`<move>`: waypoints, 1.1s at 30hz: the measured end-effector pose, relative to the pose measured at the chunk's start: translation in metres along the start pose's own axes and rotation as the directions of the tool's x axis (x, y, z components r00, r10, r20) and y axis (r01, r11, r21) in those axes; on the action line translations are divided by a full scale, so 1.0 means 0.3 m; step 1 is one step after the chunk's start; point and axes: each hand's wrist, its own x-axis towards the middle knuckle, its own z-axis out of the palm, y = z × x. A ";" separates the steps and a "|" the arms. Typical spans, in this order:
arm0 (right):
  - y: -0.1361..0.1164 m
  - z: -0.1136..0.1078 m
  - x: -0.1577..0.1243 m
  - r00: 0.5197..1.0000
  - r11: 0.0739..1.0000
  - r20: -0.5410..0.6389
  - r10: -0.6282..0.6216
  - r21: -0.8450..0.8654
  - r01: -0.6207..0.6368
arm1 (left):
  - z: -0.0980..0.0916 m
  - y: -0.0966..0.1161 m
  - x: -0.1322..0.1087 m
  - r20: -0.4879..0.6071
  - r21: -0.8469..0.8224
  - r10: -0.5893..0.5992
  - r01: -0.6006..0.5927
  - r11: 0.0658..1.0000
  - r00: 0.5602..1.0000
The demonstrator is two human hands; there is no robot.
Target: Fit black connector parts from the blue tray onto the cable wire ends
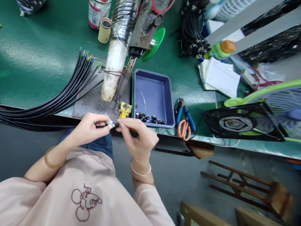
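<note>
My left hand is closed round the end of a black cable, with something whitish at its fingertips. Facing it, my right hand pinches a small black connector at the cable's end. Both hands are at the bench's front edge, their fingertips almost meeting. Just behind them a yellow holder sits below the tip of a metal soldering tool. A blue tray with several small black connectors lies behind my right hand. A bundle of black cables curves across the bench at left.
A foil-wrapped duct hangs over the dark plate. To the right are blue-handled pliers, orange-handled scissors, papers and a black fan. A wooden stool lies at lower right.
</note>
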 end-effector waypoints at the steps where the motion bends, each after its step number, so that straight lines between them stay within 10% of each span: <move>1: -0.007 -0.020 -0.009 1.000 1.000 -0.007 -0.009 0.001 0.009 | 0.000 -0.001 -0.006 0.046 0.025 0.002 -0.003 1.000 0.999; 7: -0.086 -0.140 -0.050 0.976 0.995 -0.207 -0.068 -0.085 0.051 | 0.006 -0.019 -0.040 0.292 0.226 0.032 -0.102 0.969 0.956; 11: -0.113 -0.180 -0.024 0.965 0.974 -0.219 0.142 -0.143 -0.175 | -0.008 -0.039 -0.066 0.316 0.319 0.032 -0.138 0.938 0.948; 18: 0.047 -0.214 -0.003 0.940 0.833 0.060 0.336 -0.486 -0.266 | -0.062 -0.047 -0.081 -0.134 -0.007 0.009 -0.010 1.000 0.991; 23: 0.187 -0.181 -0.003 0.897 0.817 0.078 0.435 -0.452 -0.357 | -0.137 -0.050 -0.021 -0.581 -0.078 0.100 -0.177 0.981 0.808; 28: 0.260 -0.160 0.033 0.832 0.815 0.181 0.524 -0.392 -0.428 | -0.190 -0.054 0.079 -0.665 0.357 0.307 -0.071 0.931 0.681; 33: 0.282 -0.154 0.053 0.814 0.827 0.240 0.529 -0.361 -0.431 | -0.191 -0.072 0.169 -0.436 0.700 0.298 0.111 0.706 0.849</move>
